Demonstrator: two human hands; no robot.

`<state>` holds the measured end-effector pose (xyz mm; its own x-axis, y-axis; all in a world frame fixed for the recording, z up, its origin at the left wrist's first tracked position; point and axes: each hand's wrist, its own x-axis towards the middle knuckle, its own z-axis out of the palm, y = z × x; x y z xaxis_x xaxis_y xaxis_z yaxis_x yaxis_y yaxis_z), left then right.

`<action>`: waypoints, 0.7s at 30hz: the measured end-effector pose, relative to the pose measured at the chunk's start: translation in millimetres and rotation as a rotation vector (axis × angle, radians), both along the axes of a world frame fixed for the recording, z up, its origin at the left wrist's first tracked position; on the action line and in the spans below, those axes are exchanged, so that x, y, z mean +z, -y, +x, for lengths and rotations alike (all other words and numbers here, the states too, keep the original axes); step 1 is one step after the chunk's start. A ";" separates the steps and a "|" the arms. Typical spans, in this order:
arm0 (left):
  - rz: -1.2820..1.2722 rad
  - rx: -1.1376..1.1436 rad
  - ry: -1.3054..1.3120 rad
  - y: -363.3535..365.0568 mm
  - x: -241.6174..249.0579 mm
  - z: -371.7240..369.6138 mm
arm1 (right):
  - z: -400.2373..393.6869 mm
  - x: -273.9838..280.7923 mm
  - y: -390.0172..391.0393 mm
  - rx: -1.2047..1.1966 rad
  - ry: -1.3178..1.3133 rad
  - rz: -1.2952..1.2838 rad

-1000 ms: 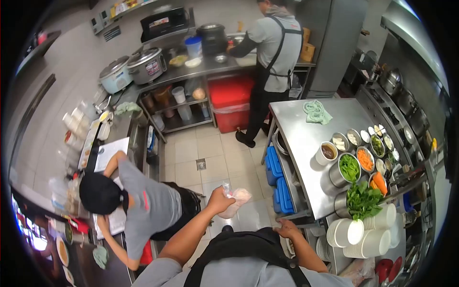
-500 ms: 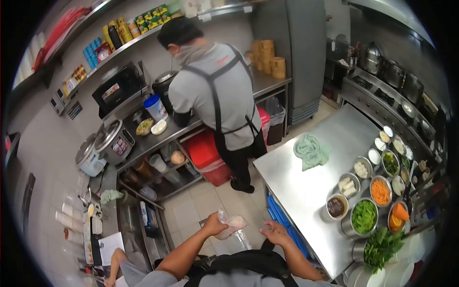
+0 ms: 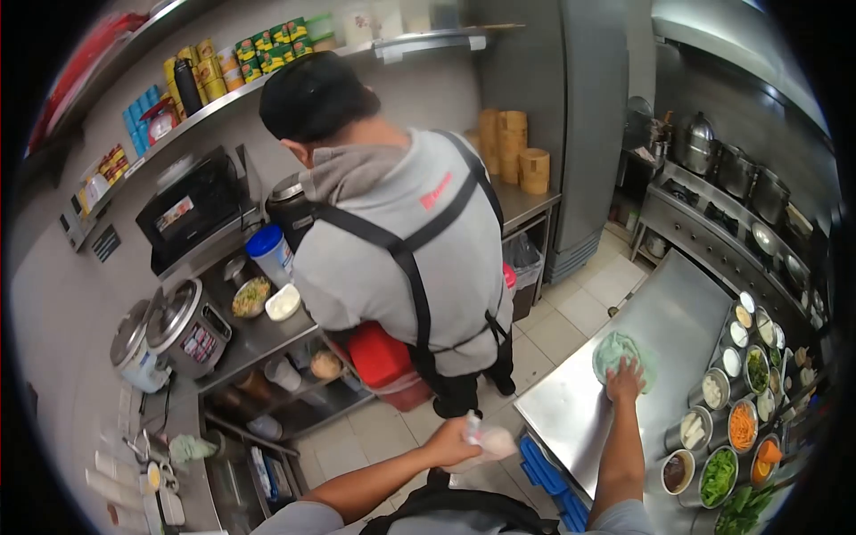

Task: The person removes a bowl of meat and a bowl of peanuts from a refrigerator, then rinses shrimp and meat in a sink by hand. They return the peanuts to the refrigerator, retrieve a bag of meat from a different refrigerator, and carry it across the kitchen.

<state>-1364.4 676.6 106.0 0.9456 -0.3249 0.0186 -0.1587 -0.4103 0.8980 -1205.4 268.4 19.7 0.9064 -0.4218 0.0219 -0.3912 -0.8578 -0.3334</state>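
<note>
My left hand (image 3: 450, 444) is closed around the gathered neck of a clear plastic bag (image 3: 492, 440) with something pale and pinkish inside; I cannot make out what. It hangs over the floor, left of the steel table (image 3: 562, 401). On that table lies a crumpled light green cloth (image 3: 615, 349). My right hand (image 3: 625, 382) rests on the near side of the cloth, its fingers spread over it.
A co-worker (image 3: 419, 241) stands at the back counter, facing away. Small tubs and pots of cut vegetables, such as shredded carrot (image 3: 742, 425) and green leaves (image 3: 718, 477), line the table's right side. A red bin (image 3: 379, 355) stands under the counter; blue crates (image 3: 546, 473) sit below the table.
My right hand has moved from in front of me onto the green cloth, which looks more bunched. The left hand still holds the bag. The view has shifted closer to the co-worker.
</note>
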 end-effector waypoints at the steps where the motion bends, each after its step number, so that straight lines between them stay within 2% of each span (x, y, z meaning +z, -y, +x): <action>1: 0.002 -0.018 0.003 0.4 12.8 15.0 | -3.6 -9.2 -4.0 0.000 0.089 -0.040; 3: -0.137 -0.128 -0.035 5.2 37.1 43.1 | -4.2 -2.4 -18.5 -0.014 0.170 -0.092; 6: -0.070 -0.230 -0.089 11.0 86.8 82.3 | -47.7 24.0 -61.6 -0.161 0.114 -0.035; 8: -0.204 -0.269 -0.040 24.8 64.4 112.6 | -78.3 31.1 -77.4 -0.153 0.090 -0.064; 9: -0.207 -0.267 -0.009 31.1 71.5 124.1 | -90.5 5.9 -77.4 -0.158 0.247 -0.215; 11: -0.188 -0.293 0.029 50.8 89.7 146.1 | -120.2 -0.5 -81.5 -0.211 0.298 -0.147; 14: -0.209 -0.342 0.049 82.0 108.1 168.1 | -158.9 11.9 -89.8 -0.465 0.300 0.030; 16: -0.237 -0.326 -0.031 105.4 107.4 190.0 | -162.2 26.4 -95.2 -0.605 0.261 0.073; 21: -0.237 -0.409 0.056 171.9 116.9 238.6 | -147.1 8.2 -82.8 -0.546 0.141 0.056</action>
<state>-1125.8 504.8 222.9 0.7364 -0.6508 0.1850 -0.3157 -0.0887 0.9447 -1352.4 351.2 27.9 0.5464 -0.8325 0.0911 -0.7212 -0.5231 -0.4541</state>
